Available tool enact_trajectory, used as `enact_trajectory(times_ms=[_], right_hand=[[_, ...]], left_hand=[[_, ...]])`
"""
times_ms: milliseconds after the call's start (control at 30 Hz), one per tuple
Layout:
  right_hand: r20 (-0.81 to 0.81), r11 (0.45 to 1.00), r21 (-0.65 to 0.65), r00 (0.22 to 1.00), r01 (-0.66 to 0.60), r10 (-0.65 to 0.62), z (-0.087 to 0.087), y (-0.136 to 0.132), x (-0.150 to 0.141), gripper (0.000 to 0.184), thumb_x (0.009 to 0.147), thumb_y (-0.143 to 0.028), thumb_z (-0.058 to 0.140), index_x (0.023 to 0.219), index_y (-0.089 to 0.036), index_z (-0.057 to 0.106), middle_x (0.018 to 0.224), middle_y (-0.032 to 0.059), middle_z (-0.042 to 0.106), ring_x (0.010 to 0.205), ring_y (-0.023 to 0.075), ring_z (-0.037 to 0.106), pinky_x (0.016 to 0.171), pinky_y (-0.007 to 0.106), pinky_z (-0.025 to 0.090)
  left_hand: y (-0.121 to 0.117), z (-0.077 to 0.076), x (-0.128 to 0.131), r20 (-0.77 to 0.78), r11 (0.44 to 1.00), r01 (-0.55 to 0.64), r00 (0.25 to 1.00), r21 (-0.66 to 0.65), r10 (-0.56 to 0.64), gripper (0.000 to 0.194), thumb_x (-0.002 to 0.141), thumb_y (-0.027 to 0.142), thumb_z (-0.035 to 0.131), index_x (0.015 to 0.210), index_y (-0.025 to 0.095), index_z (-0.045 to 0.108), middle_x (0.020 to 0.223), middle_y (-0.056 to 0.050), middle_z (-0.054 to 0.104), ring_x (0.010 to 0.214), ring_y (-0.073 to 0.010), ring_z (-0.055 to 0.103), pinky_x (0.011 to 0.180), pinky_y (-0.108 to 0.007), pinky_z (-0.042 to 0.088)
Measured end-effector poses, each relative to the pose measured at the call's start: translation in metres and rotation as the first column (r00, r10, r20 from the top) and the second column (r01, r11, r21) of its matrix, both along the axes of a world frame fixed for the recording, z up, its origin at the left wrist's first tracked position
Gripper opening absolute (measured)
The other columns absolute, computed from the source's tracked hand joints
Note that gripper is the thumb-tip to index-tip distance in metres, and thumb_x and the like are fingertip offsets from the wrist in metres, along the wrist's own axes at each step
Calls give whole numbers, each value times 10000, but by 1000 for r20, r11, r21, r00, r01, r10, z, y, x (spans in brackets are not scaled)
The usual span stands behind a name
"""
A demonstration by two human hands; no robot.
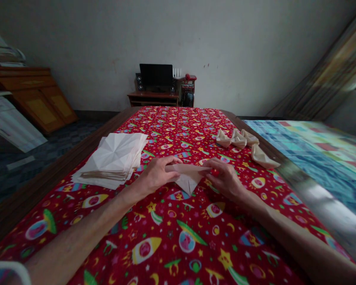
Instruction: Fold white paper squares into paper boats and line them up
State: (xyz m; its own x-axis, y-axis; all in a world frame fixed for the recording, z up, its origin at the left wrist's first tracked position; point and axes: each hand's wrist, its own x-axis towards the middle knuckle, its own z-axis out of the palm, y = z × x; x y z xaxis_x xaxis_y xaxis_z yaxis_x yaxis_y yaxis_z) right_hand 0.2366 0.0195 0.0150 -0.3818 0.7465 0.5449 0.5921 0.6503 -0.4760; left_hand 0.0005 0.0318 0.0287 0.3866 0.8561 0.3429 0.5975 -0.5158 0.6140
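A piece of folded white paper, shaped like a triangle pointing toward me, is held between both hands over the middle of the table. My left hand pinches its left corner between thumb and fingers. At the right corner, my right hand is closed on the paper too. Left of my hands lies a stack of creased white paper sheets, with a folded bundle on its near side. Several folded paper boats stand at the right, one of them nearer to me than the others.
A red patterned cloth covers the table, whose dark wooden edge shows on the left. To the right is a bed with a checked cover. Beyond the table's far end stands a desk with a monitor. A wooden cabinet is at left.
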Motion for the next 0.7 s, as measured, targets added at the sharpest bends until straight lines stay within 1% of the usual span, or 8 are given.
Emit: enact_trajectory(times_ms=[67,133,200,300,400,467,600,700], right_hand=[[18,989,149,1000,7,-10,7,-4,-1,102,869,-233,519,802,-190,582,810,54,623,741,163,558,658,282,440],[91,956,292,995,15,-43,14,-8,0,116,892,-219,490,810,-192,568,831,65,632,769,172,548,690,300,435],[208,923,384,975,-7,-79,17,-11,2,133,906,-193,457,830,-187,566,858,69,636,785,179,530,709,318,418],[391,915,397,915,-70,-99,12,-13,7,160,923,-191,429,862,-180,577,909,75,630,803,188,500,709,331,393],[528,942,310,847,-128,-58,0,-14,10,182,929,-195,423,838,-166,578,859,79,602,771,187,473,667,316,383],[565,962,239,824,-134,-26,-5,-16,11,185,924,-173,426,809,-159,571,809,71,576,733,177,459,628,298,376],[553,985,125,833,-121,32,-8,-20,16,197,921,-137,415,829,-148,589,819,73,570,743,170,475,621,281,385],[479,988,44,871,-146,107,-9,-22,21,201,926,-180,432,866,-156,622,897,81,592,797,166,515,657,269,409]], left_hand=[[-8,7,-1,-52,966,56,998,253,-44,123,789,154,610,904,191,634,870,2,666,795,-143,608,729,-239,462],[-16,13,-1,-195,863,146,979,483,-57,108,871,166,530,906,186,630,865,-15,652,846,-164,585,803,-291,436],[-23,14,-2,-331,784,200,943,587,8,157,913,174,467,936,186,622,874,-26,642,840,-183,561,798,-331,414],[-28,8,-1,-481,768,259,874,586,72,187,926,156,425,942,178,610,892,-37,625,839,-197,539,768,-347,396],[-31,-3,-1,-600,807,329,799,491,39,176,912,127,436,908,173,606,888,-39,606,838,-196,527,760,-346,387],[-33,-9,-2,-631,831,339,776,440,17,168,900,115,450,931,174,604,889,-41,600,838,-196,524,755,-346,384],[-36,-17,-4,-605,869,304,797,391,-7,165,905,130,453,924,174,610,864,-39,602,835,-200,535,754,-347,390],[-36,-22,-6,-487,895,246,873,372,-37,150,913,185,476,879,173,621,860,-32,618,825,-187,553,755,-327,407]])
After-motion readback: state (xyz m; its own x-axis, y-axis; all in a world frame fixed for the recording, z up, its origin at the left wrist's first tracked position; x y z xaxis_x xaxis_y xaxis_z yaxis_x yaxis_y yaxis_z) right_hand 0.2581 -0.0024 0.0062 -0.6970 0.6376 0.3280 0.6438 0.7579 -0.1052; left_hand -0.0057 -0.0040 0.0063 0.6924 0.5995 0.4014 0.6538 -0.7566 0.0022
